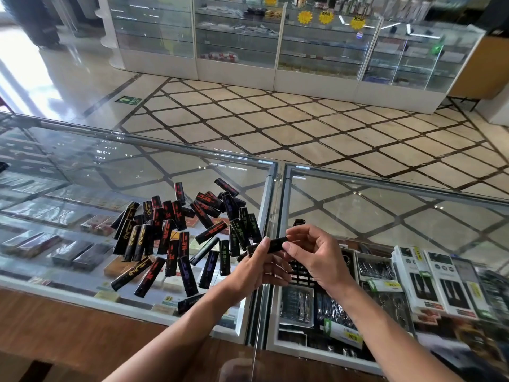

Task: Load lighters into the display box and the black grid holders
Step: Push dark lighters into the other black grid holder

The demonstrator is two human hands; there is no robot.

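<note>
Pinching lighter (276, 244) between left fingers (265, 243) and right fingers (287, 247).

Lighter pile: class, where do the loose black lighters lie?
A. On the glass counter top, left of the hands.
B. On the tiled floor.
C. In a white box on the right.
A: the lighter pile lies spread on the glass counter top, left of the left hand and right hand, which pinch one lighter.
</note>
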